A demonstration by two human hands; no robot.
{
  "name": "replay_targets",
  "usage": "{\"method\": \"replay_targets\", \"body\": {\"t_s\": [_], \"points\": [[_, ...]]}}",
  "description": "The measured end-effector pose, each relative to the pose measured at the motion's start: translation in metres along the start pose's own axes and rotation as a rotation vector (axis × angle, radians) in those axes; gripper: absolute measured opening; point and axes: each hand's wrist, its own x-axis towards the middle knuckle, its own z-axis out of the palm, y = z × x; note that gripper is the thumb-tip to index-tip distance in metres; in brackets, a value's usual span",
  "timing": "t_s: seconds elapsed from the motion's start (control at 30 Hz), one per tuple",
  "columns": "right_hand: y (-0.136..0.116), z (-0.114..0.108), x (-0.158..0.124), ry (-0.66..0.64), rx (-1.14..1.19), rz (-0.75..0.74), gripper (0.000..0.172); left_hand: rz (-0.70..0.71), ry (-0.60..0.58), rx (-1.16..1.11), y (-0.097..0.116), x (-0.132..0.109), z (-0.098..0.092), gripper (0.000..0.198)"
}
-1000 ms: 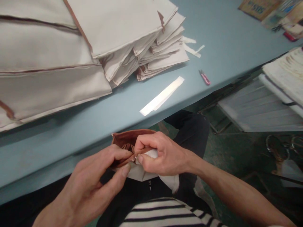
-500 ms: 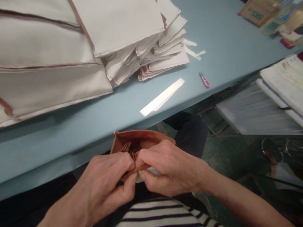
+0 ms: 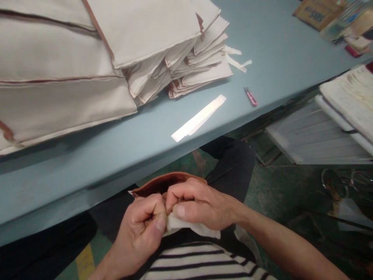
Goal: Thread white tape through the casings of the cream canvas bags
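Note:
Over my lap, both hands grip a fabric bag (image 3: pixel 171 177) with a brown lining and off-white cloth on the side toward me. My left hand (image 3: pixel 142 225) is closed, thumb against bent fingers, pinching the near edge. Right beside it, my right hand (image 3: pixel 201 204) is also closed on that edge, its thumb pressing the off-white cloth. The two hands nearly touch, and the part of the edge between them is mostly hidden. The brown far rim curves up behind my knuckles.
A blue-grey table (image 3: pixel 122 151) spans the view ahead. Stacked off-white bags (image 3: pixel 151 31) with brown trim cover its left side. White strips (image 3: pixel 199 118) and pink thread snips (image 3: pixel 251 96) lie near its front edge. A cardboard box (image 3: pixel 316 15) stands at the far right.
The bag has tipped, so less brown lining and more off-white cloth shows. My left hand has turned and its thumb now points up; my right thumb has come over the edge.

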Motion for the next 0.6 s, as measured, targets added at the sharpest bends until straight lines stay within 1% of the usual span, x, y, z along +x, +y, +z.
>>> {"method": "replay_targets", "body": {"t_s": [0.1,0.17,0.23,0.3,0.43,0.47,0.53,0.6], "points": [[0.002,0.005,0.000,0.033,0.138,0.060,0.032,-0.139,-0.031,-0.245,-0.013,-0.010,0.000,0.064],[0.005,0.010,0.000,0.051,0.220,0.095,0.044,-0.184,-0.030,-0.306,-0.019,-0.016,0.001,0.066],[0.010,0.015,0.000,0.070,0.241,0.089,0.052,-0.191,-0.021,-0.312,-0.020,-0.019,0.003,0.065],[0.015,0.019,0.001,0.096,0.220,0.067,0.057,-0.128,0.008,-0.206,-0.014,-0.016,0.003,0.059],[0.017,0.015,0.002,0.175,0.131,0.026,0.062,0.085,0.072,0.170,0.003,0.000,0.001,0.036],[0.015,0.012,0.001,0.179,0.090,0.023,0.062,0.115,0.069,0.219,0.006,0.004,0.000,0.033],[0.005,0.003,0.000,0.158,-0.014,-0.005,0.057,0.158,0.025,0.270,0.010,0.009,-0.003,0.030],[-0.008,-0.007,0.000,0.136,-0.184,-0.114,0.051,0.203,-0.022,0.319,0.011,0.012,-0.005,0.029]]}}
